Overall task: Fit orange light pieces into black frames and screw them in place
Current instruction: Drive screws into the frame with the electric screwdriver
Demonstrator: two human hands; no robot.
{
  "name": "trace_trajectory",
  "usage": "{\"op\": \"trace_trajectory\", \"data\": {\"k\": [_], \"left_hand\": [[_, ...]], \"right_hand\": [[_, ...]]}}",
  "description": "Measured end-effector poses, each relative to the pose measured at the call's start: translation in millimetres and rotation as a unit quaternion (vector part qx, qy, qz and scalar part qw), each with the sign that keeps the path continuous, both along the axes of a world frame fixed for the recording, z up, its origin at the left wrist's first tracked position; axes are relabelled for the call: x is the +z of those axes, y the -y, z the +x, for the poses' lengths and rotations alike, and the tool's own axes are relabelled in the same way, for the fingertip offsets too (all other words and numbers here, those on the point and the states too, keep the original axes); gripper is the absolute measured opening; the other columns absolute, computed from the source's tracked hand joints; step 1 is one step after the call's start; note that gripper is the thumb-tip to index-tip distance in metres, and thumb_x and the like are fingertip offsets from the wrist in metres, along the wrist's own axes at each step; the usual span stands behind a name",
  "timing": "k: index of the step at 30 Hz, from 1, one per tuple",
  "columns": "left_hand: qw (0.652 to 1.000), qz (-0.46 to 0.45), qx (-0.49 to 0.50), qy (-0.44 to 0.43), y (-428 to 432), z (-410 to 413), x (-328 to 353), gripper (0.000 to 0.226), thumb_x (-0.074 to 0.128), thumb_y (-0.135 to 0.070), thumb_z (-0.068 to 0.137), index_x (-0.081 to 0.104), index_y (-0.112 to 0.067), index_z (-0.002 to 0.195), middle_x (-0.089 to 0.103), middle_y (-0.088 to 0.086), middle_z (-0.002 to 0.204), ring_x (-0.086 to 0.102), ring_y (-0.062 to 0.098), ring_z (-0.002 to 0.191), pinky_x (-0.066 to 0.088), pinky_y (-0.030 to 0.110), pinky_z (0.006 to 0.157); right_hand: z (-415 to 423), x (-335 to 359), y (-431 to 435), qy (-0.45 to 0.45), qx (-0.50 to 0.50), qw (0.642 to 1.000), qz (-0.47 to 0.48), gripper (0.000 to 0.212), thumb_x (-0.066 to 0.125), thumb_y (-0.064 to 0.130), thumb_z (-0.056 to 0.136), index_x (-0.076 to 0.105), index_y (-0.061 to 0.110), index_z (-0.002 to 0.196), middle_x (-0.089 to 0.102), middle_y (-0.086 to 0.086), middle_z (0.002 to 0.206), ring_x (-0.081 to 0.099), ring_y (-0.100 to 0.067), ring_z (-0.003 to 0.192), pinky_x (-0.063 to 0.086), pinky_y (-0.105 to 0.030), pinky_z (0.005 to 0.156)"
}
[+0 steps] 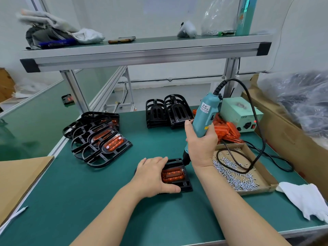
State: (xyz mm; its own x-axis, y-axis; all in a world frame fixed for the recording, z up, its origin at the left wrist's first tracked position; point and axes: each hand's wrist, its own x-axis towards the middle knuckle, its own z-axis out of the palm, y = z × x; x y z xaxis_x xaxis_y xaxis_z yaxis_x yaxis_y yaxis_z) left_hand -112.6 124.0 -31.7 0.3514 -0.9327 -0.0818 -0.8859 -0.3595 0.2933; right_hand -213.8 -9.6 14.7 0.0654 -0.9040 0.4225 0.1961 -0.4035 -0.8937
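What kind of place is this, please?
Probably a factory assembly bench: the right hand holds a corded electric screwdriver, a cardboard tray holds loose screws, and black frames with orange light pieces lie stacked.

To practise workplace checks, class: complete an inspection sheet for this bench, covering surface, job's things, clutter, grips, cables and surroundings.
Surface: green bench mat, flat.
Job's things: black plastic frame holding orange light piece; teal electric screwdriver tip at its corner; silver screws in cardboard tray.
Clutter: white cloth at right edge.
Grips: left hand presses the frame; right hand grips the screwdriver.
Cables: black cord loops over the tray.
Surroundings: aluminium shelf overhead.
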Motion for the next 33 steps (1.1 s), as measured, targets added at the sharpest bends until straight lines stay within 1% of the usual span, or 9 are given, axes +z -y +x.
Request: {"op": "trace_trajectory", "data": {"k": [7,11,16,18,22,25,27,30,33], "left_hand": [[1.0,-0.009,-0.002,0.005,0.4,0.2,-0.2,0.128,0.048,-0.094,0.048,0.029,-0.024,0.153,0.037,-0.008,0.151,0.03,0.015,0.141,0.01,0.042,0.122],[1.0,-0.009,-0.002,-0.001,0.3,0.1,-0.5,0.128,0.048,-0.094,0.048,0.029,-0.024,0.153,0.039,-0.009,0.149,0.031,0.015,0.14,0.012,0.043,0.122],[1.0,-0.016,-0.004,-0.002,0.4,0.5,-0.2,0.122,0.051,-0.093,0.05,0.033,-0.025,0.15,0.046,-0.011,0.14,0.038,0.015,0.134,0.017,0.044,0.119],[1.0,-0.016,-0.003,-0.008,-0.1,0.4,-0.4,0.123,0.051,-0.093,0.05,0.033,-0.025,0.151,0.045,-0.012,0.141,0.036,0.014,0.135,0.016,0.044,0.12],[1.0,-0.015,-0.004,-0.014,-0.5,0.4,0.5,0.124,0.051,-0.093,0.051,0.03,-0.025,0.153,0.042,-0.012,0.145,0.034,0.014,0.138,0.014,0.044,0.121],[1.0,-0.016,-0.005,-0.012,0.2,0.7,0.6,0.123,0.051,-0.093,0.051,0.031,-0.026,0.153,0.044,-0.013,0.142,0.036,0.015,0.136,0.017,0.043,0.12],[1.0,-0.016,-0.005,-0.013,-0.1,0.3,0.6,0.123,0.051,-0.093,0.051,0.031,-0.026,0.153,0.044,-0.012,0.144,0.035,0.015,0.137,0.016,0.042,0.12],[1.0,-0.012,0.0,-0.016,-1.1,-0.8,2.3,0.124,0.051,-0.092,0.051,0.03,-0.025,0.153,0.039,-0.01,0.15,0.03,0.015,0.141,0.013,0.041,0.121],[1.0,-0.018,-0.002,-0.015,-1.4,-1.7,3.3,0.116,0.056,-0.089,0.056,0.033,-0.029,0.151,0.044,-0.011,0.143,0.035,0.015,0.136,0.016,0.042,0.12]], "right_hand": [[2.3,-0.5,-4.8,-0.017,0.016,0.999,-0.027,0.024,0.071,0.051,0.079,0.056,0.033,0.083,0.062,0.003,0.071,0.062,-0.027,0.066,0.055,-0.049,0.064],[4.5,0.6,-8.4,-0.025,0.028,0.997,-0.063,0.022,0.07,0.05,0.078,0.056,0.034,0.082,0.06,0.018,0.068,0.055,-0.005,0.059,0.048,-0.026,0.059],[6.0,2.4,-13.2,-0.052,0.048,0.991,-0.11,0.023,0.071,0.043,0.081,0.05,0.037,0.077,0.058,0.024,0.068,0.053,-0.002,0.058,0.037,-0.009,0.056],[6.3,2.3,-14.0,-0.06,0.072,0.988,-0.12,0.022,0.072,0.04,0.081,0.051,0.036,0.076,0.059,0.023,0.068,0.054,-0.002,0.058,0.039,-0.01,0.057],[8.3,1.4,-15.3,-0.073,0.137,0.98,-0.124,0.02,0.071,0.041,0.08,0.06,0.024,0.083,0.063,0.012,0.071,0.056,-0.004,0.059,0.046,-0.016,0.058],[10.8,0.1,-17.3,-0.078,0.155,0.977,-0.125,0.023,0.071,0.04,0.079,0.059,0.021,0.083,0.062,0.005,0.072,0.054,-0.004,0.058,0.045,-0.015,0.057],[11.5,0.1,-17.5,-0.081,0.152,0.978,-0.12,0.023,0.07,0.041,0.078,0.059,0.021,0.083,0.063,0.005,0.072,0.054,-0.005,0.058,0.044,-0.015,0.057],[10.0,-1.1,-17.2,-0.075,0.141,0.981,-0.111,0.026,0.069,0.042,0.077,0.059,0.019,0.082,0.062,0.004,0.073,0.053,-0.009,0.058,0.046,-0.022,0.056],[8.7,-3.5,-20.1,-0.079,0.139,0.981,-0.111,0.023,0.069,0.039,0.078,0.055,0.02,0.078,0.058,0.011,0.067,0.05,-0.005,0.056,0.042,-0.016,0.054]]}}
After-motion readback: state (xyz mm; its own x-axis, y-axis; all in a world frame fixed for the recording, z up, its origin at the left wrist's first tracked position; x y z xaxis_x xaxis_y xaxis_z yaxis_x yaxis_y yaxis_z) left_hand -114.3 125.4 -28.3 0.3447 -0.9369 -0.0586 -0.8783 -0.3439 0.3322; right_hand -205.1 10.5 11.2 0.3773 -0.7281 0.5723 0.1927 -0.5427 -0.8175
